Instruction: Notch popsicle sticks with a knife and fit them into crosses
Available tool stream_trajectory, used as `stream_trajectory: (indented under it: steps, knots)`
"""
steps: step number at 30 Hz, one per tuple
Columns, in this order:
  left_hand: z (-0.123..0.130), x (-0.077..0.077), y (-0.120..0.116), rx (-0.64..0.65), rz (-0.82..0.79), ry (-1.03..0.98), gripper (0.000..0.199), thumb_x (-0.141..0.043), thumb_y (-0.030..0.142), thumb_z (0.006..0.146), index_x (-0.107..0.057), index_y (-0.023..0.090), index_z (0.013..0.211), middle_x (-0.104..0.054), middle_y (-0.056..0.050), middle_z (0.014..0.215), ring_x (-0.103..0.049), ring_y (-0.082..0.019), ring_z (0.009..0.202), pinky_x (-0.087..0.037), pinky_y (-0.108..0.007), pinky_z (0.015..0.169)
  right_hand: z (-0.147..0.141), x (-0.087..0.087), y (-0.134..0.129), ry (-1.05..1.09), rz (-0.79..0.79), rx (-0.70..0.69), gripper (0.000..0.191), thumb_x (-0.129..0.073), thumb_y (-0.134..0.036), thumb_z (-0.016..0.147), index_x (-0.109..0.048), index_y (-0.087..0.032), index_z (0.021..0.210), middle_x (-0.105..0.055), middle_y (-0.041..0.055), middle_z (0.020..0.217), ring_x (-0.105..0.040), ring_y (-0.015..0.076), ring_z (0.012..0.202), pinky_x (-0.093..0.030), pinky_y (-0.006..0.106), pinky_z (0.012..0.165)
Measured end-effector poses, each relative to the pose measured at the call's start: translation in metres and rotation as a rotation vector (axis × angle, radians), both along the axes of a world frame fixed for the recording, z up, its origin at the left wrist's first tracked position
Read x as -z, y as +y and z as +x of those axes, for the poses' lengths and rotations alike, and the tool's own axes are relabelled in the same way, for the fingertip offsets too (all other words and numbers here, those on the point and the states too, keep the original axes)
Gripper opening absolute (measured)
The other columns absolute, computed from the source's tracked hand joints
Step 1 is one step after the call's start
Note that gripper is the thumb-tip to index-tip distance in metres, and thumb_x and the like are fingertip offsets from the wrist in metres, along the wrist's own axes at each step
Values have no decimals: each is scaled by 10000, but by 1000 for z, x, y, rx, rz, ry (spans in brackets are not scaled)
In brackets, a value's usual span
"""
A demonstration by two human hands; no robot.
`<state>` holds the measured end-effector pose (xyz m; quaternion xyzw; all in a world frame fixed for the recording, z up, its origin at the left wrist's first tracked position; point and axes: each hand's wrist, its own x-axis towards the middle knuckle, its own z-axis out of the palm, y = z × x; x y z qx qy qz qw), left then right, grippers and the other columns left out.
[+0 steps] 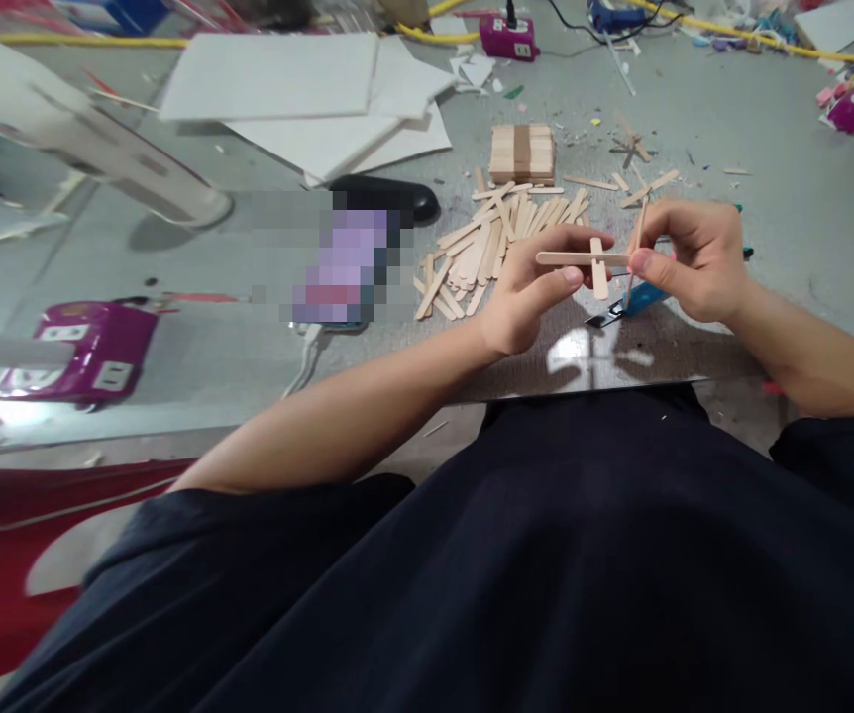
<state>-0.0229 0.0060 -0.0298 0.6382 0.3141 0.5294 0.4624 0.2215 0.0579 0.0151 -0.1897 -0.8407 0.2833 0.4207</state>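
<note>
My right hand (691,259) pinches a small assembly of wooden craft sticks (568,258) between thumb and fingers. One long stick runs level to the left, a shorter one crosses it, and another stands upright at the pinch. My left hand (527,287) is around the crossed end, thumb and index finger apart; whether its fingertips touch the wood from behind I cannot tell. Below my right hand lies a blue utility knife (642,297), its blade pointing left, partly hidden. Behind my left hand spreads a pile of loose craft sticks (482,253).
A banded bundle of craft sticks (501,153) stands behind the pile. Left of it are a phone (349,262) with a cable and white foam sheets (270,79). Purple power sockets (92,352), a white lamp-like arm (152,163) and scraps lie about the grey table.
</note>
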Motion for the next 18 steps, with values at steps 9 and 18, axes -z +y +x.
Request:
stream_trajectory:
  steps: [9, 18]
  knots:
    - [2, -2, 1, 0, -1, -53, 677, -861, 872, 890, -875, 232, 1108, -844, -61, 913, -772, -232, 834, -646, -432, 810, -4, 4, -4, -61, -158, 55, 614, -683, -910, 1037, -612, -320, 884, -689, 30, 815, -617, 244, 749, -607, 486, 740]
    - [3, 3, 3, -52, 53, 46, 451, -766, 626, 1017, -818, 180, 1060, -824, -65, 861, -756, -186, 778, -624, -339, 748, -13, 1, -15, -74, -404, -4, 452, -789, -703, 1071, -585, -310, 979, -626, -20, 763, -545, 175, 625, -473, 391, 605]
